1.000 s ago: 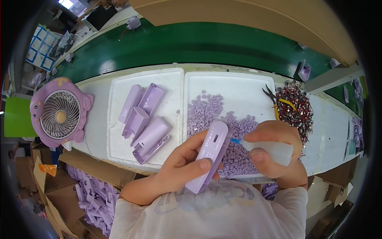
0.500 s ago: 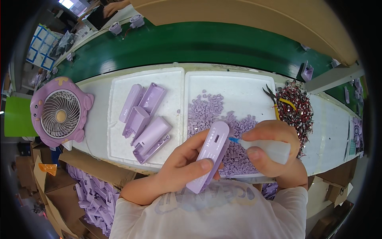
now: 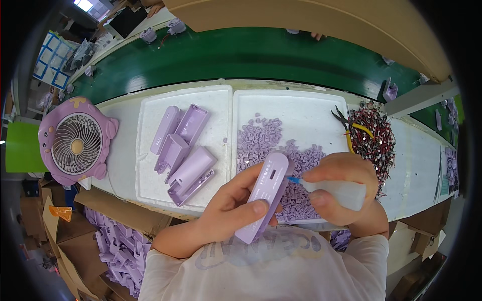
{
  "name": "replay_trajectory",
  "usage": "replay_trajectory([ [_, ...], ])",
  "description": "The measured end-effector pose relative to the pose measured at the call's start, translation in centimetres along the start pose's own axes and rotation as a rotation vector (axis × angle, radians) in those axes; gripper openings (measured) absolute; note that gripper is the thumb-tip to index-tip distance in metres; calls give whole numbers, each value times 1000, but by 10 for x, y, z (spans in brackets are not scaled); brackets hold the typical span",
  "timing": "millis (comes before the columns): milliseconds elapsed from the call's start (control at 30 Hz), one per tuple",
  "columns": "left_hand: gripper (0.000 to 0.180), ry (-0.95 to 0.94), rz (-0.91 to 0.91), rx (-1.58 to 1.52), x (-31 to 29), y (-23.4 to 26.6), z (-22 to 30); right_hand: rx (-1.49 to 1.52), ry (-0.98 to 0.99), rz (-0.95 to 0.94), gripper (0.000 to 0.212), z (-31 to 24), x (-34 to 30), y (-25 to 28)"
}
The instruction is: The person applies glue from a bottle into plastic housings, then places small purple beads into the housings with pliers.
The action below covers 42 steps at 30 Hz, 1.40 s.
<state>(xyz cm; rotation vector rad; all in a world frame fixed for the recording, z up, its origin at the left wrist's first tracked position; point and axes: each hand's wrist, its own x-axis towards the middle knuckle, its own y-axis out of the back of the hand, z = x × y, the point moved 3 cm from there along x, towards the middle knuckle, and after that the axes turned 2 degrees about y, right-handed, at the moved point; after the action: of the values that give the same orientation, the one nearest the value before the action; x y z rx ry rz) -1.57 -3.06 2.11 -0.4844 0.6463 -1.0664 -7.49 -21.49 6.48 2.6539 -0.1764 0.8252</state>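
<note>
My left hand (image 3: 233, 205) is closed around a long purple plastic housing (image 3: 262, 200) with rounded ends and a small slot near its upper end. In my right hand (image 3: 344, 185) is a translucent white squeeze bottle (image 3: 346, 194), pinched between thumb and fingers. Its thin blue tip (image 3: 294, 179) points left, right beside the housing's edge; whether it touches cannot be told. Beneath both hands lies a white foam tray (image 3: 301, 108) with a heap of small purple plastic pieces (image 3: 301, 200). Several purple housings (image 3: 193, 168) rest in another white tray (image 3: 145, 188) to the left.
A purple animal-shaped fan (image 3: 77, 145) stands at far left. Yellow-handled pliers (image 3: 362, 129) lie by a pile of red and black wired parts (image 3: 376, 150). Beyond runs a green conveyor belt (image 3: 241, 55), overhung by a cardboard sheet (image 3: 311, 17). A box of purple parts (image 3: 118, 251) sits below left.
The bottle's blue tip has shifted slightly down along the housing's edge. The left hand and housing stay put. Parts on the belt have moved slightly right, and another person's fingers appear at its far side.
</note>
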Motion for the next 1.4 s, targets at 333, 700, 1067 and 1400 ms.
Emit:
replay_trajectory([
  [333,49,-50,163,113,8,17,-5,-1107,-323,-153,26,92,8,49],
  [700,58,51,-309,-486,11,40,-22,-60,-255,-363,24,48,9,-3],
  [1067,51,-47,27,-81,3,47,-29,-81,-319,-402,10,55,5,-14],
  [1400,43,-22,108,-9,3,45,-25,-712,-27,-416,20,98,8,-24],
])
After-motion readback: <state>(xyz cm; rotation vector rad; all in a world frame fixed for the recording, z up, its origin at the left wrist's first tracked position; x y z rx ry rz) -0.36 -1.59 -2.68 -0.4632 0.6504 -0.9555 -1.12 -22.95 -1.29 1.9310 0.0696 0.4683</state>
